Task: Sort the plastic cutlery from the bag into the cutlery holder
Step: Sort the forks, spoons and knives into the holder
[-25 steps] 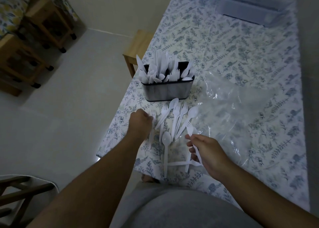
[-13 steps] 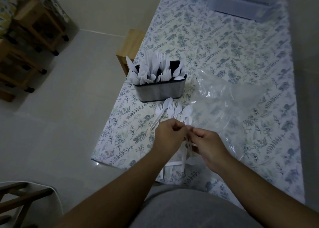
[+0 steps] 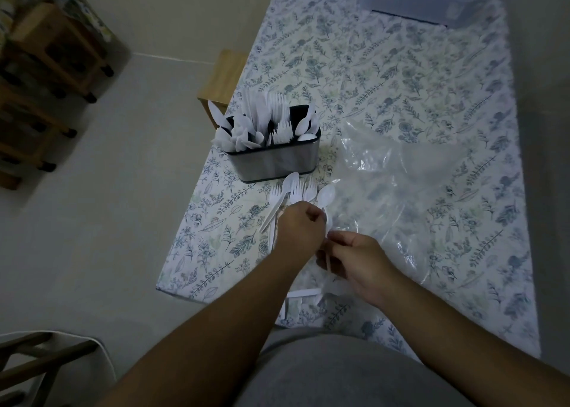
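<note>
Both hands (image 3: 327,243) now pinch one spoon (image 3: 327,221) — white, thin plastic

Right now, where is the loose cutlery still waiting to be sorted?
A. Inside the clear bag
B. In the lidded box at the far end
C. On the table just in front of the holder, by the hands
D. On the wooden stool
C: loose forks and spoons lie on the table between the holder and the two hands, left and right, beside the flat bag.

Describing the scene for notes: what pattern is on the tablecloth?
Blue-grey leaves and flowers on the white tablecloth, clearest in the head view.
</note>
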`<action>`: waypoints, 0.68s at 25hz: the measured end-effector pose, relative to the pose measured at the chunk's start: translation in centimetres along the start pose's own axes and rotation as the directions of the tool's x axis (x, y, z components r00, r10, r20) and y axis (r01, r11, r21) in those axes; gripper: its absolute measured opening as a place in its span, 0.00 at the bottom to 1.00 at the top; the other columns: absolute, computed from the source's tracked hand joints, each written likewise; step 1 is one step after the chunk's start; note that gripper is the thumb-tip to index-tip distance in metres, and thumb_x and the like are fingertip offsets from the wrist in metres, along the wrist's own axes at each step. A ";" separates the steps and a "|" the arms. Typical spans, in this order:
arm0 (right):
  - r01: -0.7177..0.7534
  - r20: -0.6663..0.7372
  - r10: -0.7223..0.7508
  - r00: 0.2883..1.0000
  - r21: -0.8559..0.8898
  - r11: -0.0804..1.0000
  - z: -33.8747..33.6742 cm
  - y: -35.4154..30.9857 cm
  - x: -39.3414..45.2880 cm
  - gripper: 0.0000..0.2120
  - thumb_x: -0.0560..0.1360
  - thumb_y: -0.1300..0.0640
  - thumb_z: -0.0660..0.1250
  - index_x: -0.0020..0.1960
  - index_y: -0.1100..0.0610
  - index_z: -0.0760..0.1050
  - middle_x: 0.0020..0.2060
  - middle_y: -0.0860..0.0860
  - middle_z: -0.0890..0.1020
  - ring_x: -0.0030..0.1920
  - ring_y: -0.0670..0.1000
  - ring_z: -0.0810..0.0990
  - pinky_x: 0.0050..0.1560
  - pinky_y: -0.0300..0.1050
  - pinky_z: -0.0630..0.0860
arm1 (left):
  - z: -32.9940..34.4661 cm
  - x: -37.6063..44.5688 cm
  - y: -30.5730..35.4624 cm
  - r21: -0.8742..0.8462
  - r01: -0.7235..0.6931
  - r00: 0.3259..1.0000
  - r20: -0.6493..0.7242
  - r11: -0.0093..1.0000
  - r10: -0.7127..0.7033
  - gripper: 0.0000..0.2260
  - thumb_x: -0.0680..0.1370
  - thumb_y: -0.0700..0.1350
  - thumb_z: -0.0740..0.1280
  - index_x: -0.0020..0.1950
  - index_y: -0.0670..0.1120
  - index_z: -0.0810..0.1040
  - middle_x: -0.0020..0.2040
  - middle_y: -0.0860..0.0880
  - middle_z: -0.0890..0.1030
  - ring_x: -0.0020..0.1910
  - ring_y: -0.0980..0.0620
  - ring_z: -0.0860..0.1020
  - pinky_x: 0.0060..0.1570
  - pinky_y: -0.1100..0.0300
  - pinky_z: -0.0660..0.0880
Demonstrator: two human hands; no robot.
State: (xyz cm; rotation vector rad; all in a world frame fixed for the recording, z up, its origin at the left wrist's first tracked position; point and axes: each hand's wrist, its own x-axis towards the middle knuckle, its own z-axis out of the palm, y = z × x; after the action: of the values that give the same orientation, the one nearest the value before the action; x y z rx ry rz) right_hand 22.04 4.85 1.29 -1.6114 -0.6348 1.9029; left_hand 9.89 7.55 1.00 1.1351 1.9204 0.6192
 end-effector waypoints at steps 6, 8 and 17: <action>0.089 -0.012 -0.090 0.996 -0.068 0.994 -0.8 -0.1 0.7 0.06 0.79 0.64 0.69 0.51 0.56 0.84 0.48 0.57 0.88 0.51 0.58 0.87 0.60 0.56 0.81 | -0.8 -1.2 -1.5 -0.643 0.397 0.915 0.337 0.655 -0.223 0.06 0.77 0.35 0.71 0.53 0.40 0.82 0.47 0.42 0.85 0.46 0.48 0.83 0.50 0.58 0.80; 0.116 0.014 -0.115 0.993 -0.067 0.991 -0.6 -0.1 0.6 0.08 0.79 0.64 0.68 0.53 0.55 0.83 0.49 0.56 0.88 0.52 0.56 0.87 0.60 0.55 0.81 | -1.5 -1.3 -1.8 -0.681 0.421 0.902 0.382 0.599 -0.200 0.07 0.76 0.32 0.71 0.53 0.39 0.81 0.46 0.40 0.84 0.45 0.46 0.84 0.49 0.57 0.81; 0.084 0.160 -0.086 0.983 0.023 0.996 0.5 -0.4 -0.8 0.11 0.80 0.64 0.66 0.60 0.63 0.82 0.51 0.60 0.87 0.52 0.57 0.87 0.53 0.49 0.83 | -1.9 -1.0 -0.3 -0.842 0.440 0.884 0.346 0.312 -0.314 0.09 0.80 0.39 0.69 0.60 0.45 0.79 0.46 0.47 0.85 0.41 0.50 0.82 0.41 0.55 0.81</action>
State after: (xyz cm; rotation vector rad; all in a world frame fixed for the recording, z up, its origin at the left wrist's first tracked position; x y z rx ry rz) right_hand 21.69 4.64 2.21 -1.4075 -0.7402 1.9828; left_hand 8.41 6.50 2.22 -0.0365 1.2706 1.0972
